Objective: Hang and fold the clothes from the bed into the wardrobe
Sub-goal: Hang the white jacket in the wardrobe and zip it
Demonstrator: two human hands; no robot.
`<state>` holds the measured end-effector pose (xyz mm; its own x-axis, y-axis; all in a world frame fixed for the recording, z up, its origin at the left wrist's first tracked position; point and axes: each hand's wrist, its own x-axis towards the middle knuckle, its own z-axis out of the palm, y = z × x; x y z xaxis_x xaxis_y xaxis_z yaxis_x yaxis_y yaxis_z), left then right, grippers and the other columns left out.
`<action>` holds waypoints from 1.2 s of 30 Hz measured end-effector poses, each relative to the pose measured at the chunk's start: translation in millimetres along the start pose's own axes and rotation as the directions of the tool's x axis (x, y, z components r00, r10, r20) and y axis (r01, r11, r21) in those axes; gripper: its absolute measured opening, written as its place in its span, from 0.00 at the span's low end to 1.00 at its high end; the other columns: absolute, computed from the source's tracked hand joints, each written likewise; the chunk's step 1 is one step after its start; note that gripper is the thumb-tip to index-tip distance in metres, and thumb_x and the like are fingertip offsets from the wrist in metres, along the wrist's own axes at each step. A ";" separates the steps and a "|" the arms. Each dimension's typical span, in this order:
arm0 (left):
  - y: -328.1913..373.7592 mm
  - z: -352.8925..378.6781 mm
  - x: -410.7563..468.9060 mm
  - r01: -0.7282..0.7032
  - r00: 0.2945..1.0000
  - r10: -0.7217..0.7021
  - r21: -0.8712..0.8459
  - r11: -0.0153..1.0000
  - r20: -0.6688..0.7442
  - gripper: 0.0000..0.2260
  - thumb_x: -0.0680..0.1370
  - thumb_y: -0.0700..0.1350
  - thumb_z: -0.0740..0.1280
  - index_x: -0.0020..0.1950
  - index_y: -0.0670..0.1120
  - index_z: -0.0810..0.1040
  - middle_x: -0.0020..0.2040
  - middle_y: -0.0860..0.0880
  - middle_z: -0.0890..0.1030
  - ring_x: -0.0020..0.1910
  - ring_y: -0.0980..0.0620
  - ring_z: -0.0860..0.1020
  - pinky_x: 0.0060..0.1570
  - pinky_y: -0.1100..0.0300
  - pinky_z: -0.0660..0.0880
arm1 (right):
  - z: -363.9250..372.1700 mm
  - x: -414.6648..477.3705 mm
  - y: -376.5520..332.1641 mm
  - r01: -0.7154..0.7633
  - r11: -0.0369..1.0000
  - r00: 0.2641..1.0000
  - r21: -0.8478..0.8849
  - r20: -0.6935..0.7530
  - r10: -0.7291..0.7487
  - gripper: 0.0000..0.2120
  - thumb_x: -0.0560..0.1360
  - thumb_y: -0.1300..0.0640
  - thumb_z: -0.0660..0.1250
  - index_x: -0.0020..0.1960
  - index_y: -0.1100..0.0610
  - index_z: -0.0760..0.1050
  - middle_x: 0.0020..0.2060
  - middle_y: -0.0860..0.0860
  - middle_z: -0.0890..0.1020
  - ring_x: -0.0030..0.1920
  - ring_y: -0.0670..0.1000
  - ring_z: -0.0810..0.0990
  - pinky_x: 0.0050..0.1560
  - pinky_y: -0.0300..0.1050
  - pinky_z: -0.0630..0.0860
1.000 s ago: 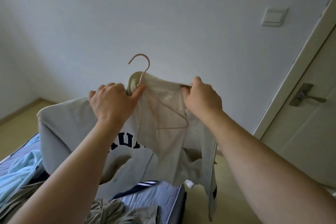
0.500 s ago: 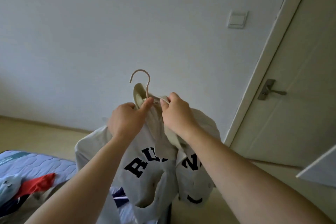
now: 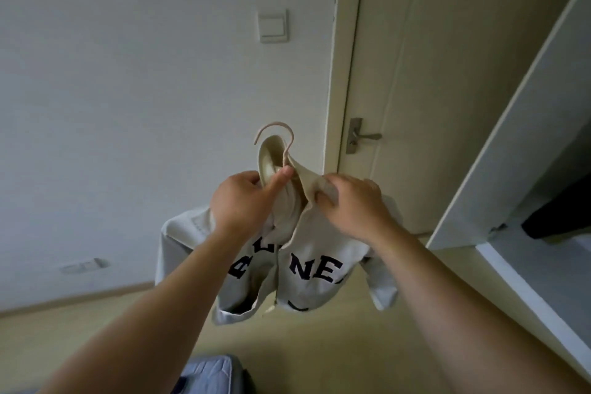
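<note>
Aloft, well above the floor (image 3: pixel 96 323): a cream jacket (image 3: pixel 316 272) with dark block letters across the chest, draped on a pale pink hanger (image 3: pixel 289 150). Gripped at the collar by the left hand (image 3: pixel 243 198), fingers curled, thumb pressed against the base of the hook. Pinched just beside it, on the other half of the collar, by the right hand (image 3: pixel 355 201), fingers folded round the cloth edge. Open down the front, both halves hanging loose, sleeves drooping to either side. Hook upright above the collar, touching nothing.

Behind the jacket, a white wall (image 3: pixel 128 73) with a light switch (image 3: pixel 272 25) high up and a socket (image 3: pixel 84 265) low down. Just right of the switch, a closed cream door (image 3: pixel 431 73) with a metal lever handle (image 3: pixel 364 136). Farther right, the wardrobe (image 3: pixel 511 137), white door swung open, with something dark (image 3: pixel 559 214) hanging inside, too shadowed to name. Down at the bottom edge, between the forearms, a corner of the bed (image 3: pixel 211 374) in a pale blue quilted cover. Jacket held clear of both bed and wardrobe.
</note>
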<state>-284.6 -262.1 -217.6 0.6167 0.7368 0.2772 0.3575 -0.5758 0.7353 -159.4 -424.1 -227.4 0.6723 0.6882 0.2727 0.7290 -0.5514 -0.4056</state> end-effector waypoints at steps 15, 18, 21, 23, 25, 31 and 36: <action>190.0 219.9 38.3 -0.203 0.938 0.271 -0.288 0.936 0.217 0.26 0.66 0.75 0.66 0.30 0.51 0.76 0.22 0.55 0.73 0.23 0.57 0.70 0.28 0.54 0.69 | -121.4 -19.0 221.7 -0.160 0.981 0.918 -0.112 -0.383 0.106 0.11 0.79 0.44 0.64 0.45 0.51 0.74 0.32 0.49 0.79 0.34 0.57 0.78 0.32 0.43 0.63; 232.5 277.5 30.5 -0.278 0.897 0.359 -0.303 0.912 0.258 0.29 0.69 0.73 0.64 0.32 0.46 0.76 0.26 0.53 0.77 0.25 0.58 0.73 0.30 0.53 0.72 | -144.2 -38.5 270.5 -0.280 0.959 0.876 -0.049 -0.422 0.234 0.12 0.80 0.45 0.63 0.46 0.53 0.75 0.32 0.50 0.79 0.35 0.57 0.78 0.33 0.45 0.69; 274.3 330.7 22.6 -0.423 0.819 0.500 -0.291 0.858 0.283 0.27 0.72 0.72 0.61 0.31 0.49 0.73 0.27 0.54 0.76 0.27 0.57 0.75 0.29 0.57 0.70 | -164.0 -59.2 314.7 -0.396 0.918 0.824 -0.020 -0.449 0.346 0.14 0.81 0.44 0.60 0.49 0.54 0.75 0.35 0.51 0.80 0.37 0.57 0.78 0.39 0.49 0.75; 299.8 368.4 17.1 -0.534 0.746 0.600 -0.279 0.798 0.290 0.27 0.74 0.71 0.59 0.33 0.47 0.73 0.31 0.51 0.76 0.34 0.48 0.77 0.37 0.51 0.74 | -176.5 -72.2 342.1 -0.490 0.871 0.776 -0.027 -0.469 0.422 0.15 0.82 0.44 0.58 0.50 0.53 0.75 0.37 0.50 0.81 0.39 0.56 0.79 0.41 0.49 0.75; 325.9 406.5 9.4 -0.614 0.670 0.688 -0.314 0.725 0.279 0.26 0.75 0.69 0.58 0.34 0.47 0.73 0.35 0.51 0.74 0.37 0.45 0.77 0.42 0.51 0.74 | -187.5 -85.7 370.3 -0.579 0.815 0.720 -0.032 -0.489 0.492 0.15 0.83 0.43 0.57 0.50 0.52 0.75 0.37 0.49 0.79 0.39 0.54 0.79 0.42 0.48 0.75; 402.0 523.1 -8.4 -0.696 0.455 0.833 -0.458 0.553 0.314 0.19 0.77 0.66 0.58 0.33 0.55 0.66 0.33 0.55 0.69 0.36 0.54 0.70 0.39 0.60 0.62 | -215.6 -111.7 460.4 -0.767 0.641 0.552 -0.042 -0.552 0.625 0.17 0.82 0.41 0.55 0.50 0.51 0.75 0.35 0.48 0.79 0.37 0.54 0.80 0.41 0.49 0.77; 474.5 619.1 -4.9 -0.689 0.279 0.850 -0.523 0.502 0.447 0.21 0.80 0.63 0.59 0.29 0.56 0.64 0.31 0.57 0.68 0.34 0.55 0.70 0.36 0.60 0.62 | -239.7 -102.3 542.2 -0.872 0.488 0.410 -0.041 -0.604 0.683 0.17 0.82 0.39 0.53 0.45 0.49 0.71 0.32 0.46 0.77 0.35 0.52 0.78 0.39 0.48 0.76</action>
<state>316.2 -758.3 -253.0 0.7897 -0.4418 0.4257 -0.6123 -0.6110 0.5018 197.9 -906.6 -266.1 0.8515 -0.3793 0.3621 -0.2255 -0.8883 -0.4002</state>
